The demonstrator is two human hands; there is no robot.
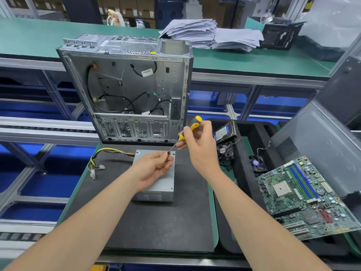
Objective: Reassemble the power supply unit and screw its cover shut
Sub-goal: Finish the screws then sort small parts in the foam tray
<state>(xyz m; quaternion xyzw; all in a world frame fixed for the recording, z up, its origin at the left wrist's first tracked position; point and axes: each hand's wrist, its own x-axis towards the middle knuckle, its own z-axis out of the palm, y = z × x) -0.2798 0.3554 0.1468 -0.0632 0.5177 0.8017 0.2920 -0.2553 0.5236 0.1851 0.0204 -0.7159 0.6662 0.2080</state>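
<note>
A person's two bare hands work above a closed grey metal power supply unit [165, 184], which lies flat on a black rubber mat [156, 225] on the green worktop [213, 216]. The right hand [199, 145] grips a yellow-and-black-handled screwdriver [192, 126], its shaft slanting down to the unit's far corner. The left hand [154, 169], hovering over the unit and hiding much of its cover, pinches thumb and fingertips together at the screwdriver's tip; what they pinch is too small to tell. A bundle of yellow and black cables with white connectors [101, 159] trails from the unit's far left corner across the mat. Directly behind the unit stands an open silver computer case [132, 89], loose black wires inside. To the unit's right, a black tray [252, 133] holds a hard drive [224, 132] and two small black fans [224, 151]; beyond these a green motherboard [300, 196] lies tilted. Stacks of white paper [205, 34] sit on a shelf far behind the unit.
</note>
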